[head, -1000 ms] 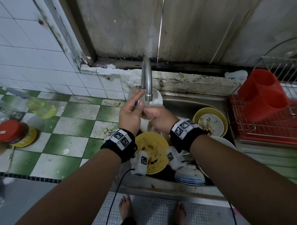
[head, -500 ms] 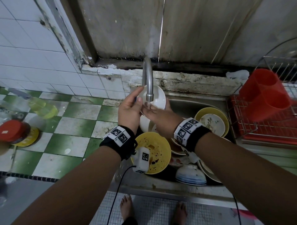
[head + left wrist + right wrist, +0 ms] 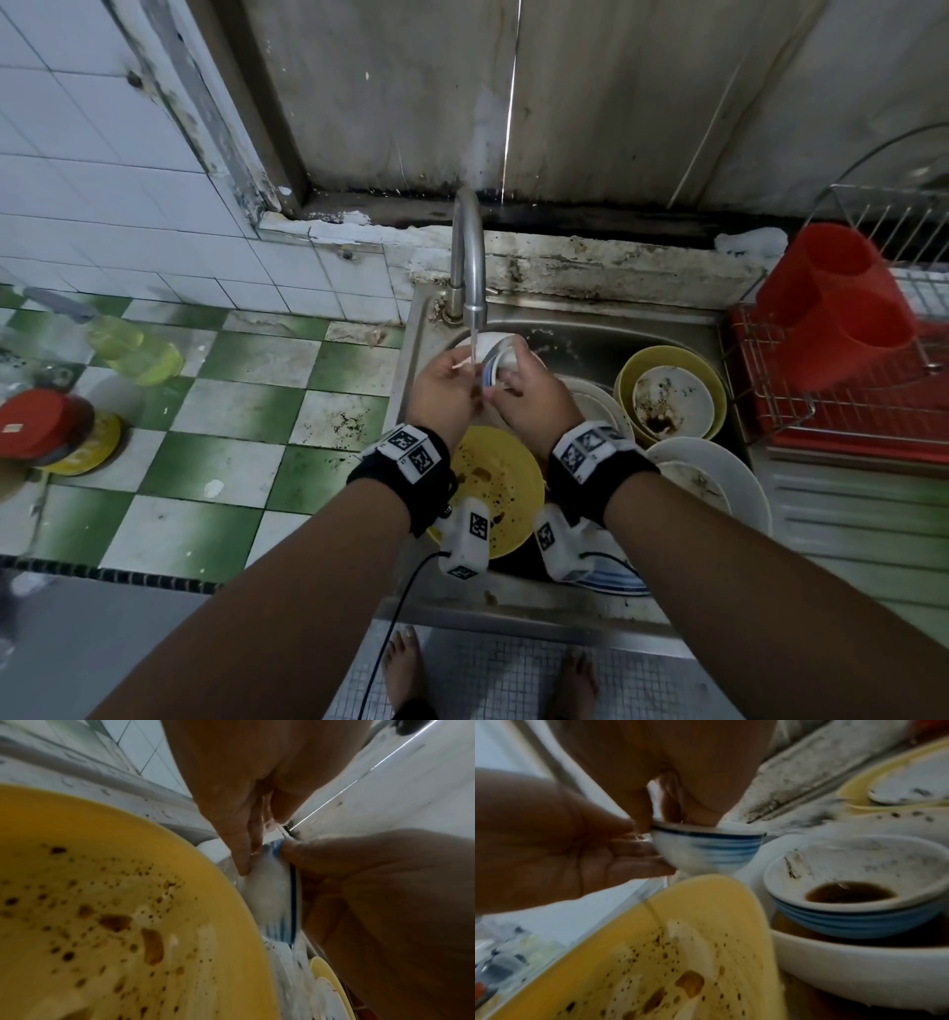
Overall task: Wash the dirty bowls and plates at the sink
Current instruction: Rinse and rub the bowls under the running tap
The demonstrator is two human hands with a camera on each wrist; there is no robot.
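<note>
Under the faucet (image 3: pixel 470 267), both hands hold a small white bowl with blue stripes (image 3: pixel 491 367) on its edge in a thin stream of water. My left hand (image 3: pixel 464 372) has its fingers (image 3: pixel 244 866) along the bowl's outer wall (image 3: pixel 267 892), thumb near the rim. My right hand (image 3: pixel 508 377) grips the rim (image 3: pixel 706 833), thumb (image 3: pixel 290 845) on the blue edge and fingers reaching inside. Just below them, a dirty yellow plate (image 3: pixel 500 488) spotted with brown sauce leans in the sink (image 3: pixel 513 601).
More dirty dishes fill the sink: a yellow bowl holding a white one (image 3: pixel 672 395), white plates (image 3: pixel 719 473), a striped bowl with brown liquid (image 3: pixel 854 888). A red drying rack (image 3: pixel 842 411) stands right. A soap bottle (image 3: pixel 133 349) and red-lidded jar (image 3: pixel 41 426) sit on the tiled counter.
The bowl has turned from facing up at me to standing on its edge. Both hands have dropped a little below the spout.
</note>
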